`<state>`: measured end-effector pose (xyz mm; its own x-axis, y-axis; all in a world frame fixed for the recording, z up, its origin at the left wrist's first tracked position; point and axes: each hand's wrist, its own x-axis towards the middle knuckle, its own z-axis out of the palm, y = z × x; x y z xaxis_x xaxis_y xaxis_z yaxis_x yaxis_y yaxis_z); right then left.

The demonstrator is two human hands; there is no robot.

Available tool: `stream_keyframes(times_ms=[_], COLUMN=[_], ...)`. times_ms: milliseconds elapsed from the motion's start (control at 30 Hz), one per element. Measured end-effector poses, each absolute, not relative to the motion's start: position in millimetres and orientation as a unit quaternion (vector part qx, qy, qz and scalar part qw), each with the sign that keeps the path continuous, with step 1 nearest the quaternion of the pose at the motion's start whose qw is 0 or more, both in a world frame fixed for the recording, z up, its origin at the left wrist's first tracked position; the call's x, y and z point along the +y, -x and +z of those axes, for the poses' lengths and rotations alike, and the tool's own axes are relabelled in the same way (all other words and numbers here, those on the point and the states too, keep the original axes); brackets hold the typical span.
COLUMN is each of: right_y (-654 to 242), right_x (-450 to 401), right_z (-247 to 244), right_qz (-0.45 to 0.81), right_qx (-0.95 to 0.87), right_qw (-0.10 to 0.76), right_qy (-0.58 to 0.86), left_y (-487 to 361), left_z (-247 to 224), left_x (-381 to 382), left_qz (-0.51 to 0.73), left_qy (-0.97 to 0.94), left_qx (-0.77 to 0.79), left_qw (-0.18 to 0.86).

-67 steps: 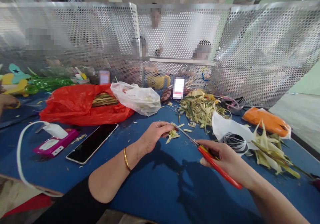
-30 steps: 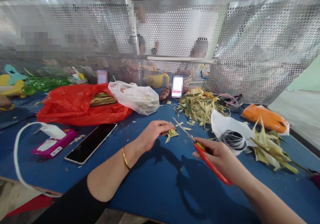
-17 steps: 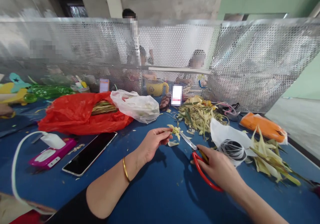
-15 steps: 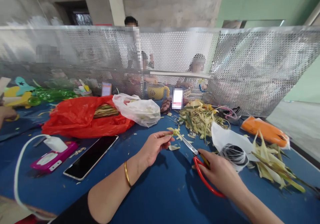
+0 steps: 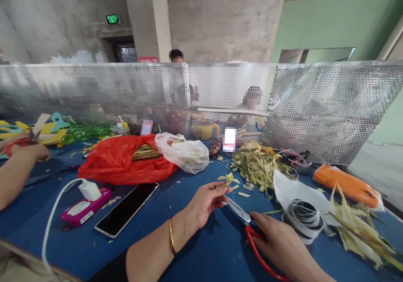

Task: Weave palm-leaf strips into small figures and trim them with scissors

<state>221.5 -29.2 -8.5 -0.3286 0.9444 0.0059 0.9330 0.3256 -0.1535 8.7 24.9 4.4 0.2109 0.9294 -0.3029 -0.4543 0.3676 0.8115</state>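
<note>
One husk bit (image 5: 229, 178) is up over the blue counter (image 5: 217, 252), pinched between thumb and fingers of the left hand (image 5: 206, 202). Right hand (image 5: 278, 240) is curled round the red handle of the scissors (image 5: 241, 211), tips right by the left fingers, can't tell if they touch. Husk pile (image 5: 256, 164) sits just past the bit, wire roll (image 5: 304, 220) off right, black phone (image 5: 127, 209) over left.

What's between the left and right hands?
In the head view, the metal blades of the red-handled scissors, gripped by the right hand, point across the gap toward the left hand, with blue tabletop beneath.
</note>
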Motion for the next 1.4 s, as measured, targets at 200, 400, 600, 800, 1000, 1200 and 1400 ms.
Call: stream_keyframes(times_ms=[200, 400, 600, 800, 1000, 1200, 1400], right_y=[-221, -220, -218, -217, -216, -213, -215], right_x=[-31, -30, -31, -34, -35, -36, -35], right_z=[-10, -13, -11, -8, -5, 3, -3], right_qz=[0.048, 0.036, 0.026, 0.021, 0.021, 0.035, 0.033], right_qx=[-0.822, -0.828, -0.829, -0.83, -0.83, -0.822, -0.826], right_qw=[0.041, 0.046, 0.046, 0.043, 0.031, 0.011, 0.021], right_qy=[0.566, 0.558, 0.557, 0.556, 0.557, 0.569, 0.562], left_y=[-12, -20, -26, -34, -53, -83, -101], left_z=[7, 6, 0, 0, 10, 24, 42], left_x=[28, 29, 34, 49, 68, 105, 150], left_qz=[0.482, 0.465, 0.446, 0.413, 0.387, 0.364, 0.378], left_qy=[-0.291, -0.288, -0.318, -0.357, -0.379, -0.421, -0.499], left_qx=[0.423, 0.434, 0.443, 0.466, 0.48, 0.474, 0.462], left_qw=[0.71, 0.716, 0.71, 0.696, 0.69, 0.683, 0.628])
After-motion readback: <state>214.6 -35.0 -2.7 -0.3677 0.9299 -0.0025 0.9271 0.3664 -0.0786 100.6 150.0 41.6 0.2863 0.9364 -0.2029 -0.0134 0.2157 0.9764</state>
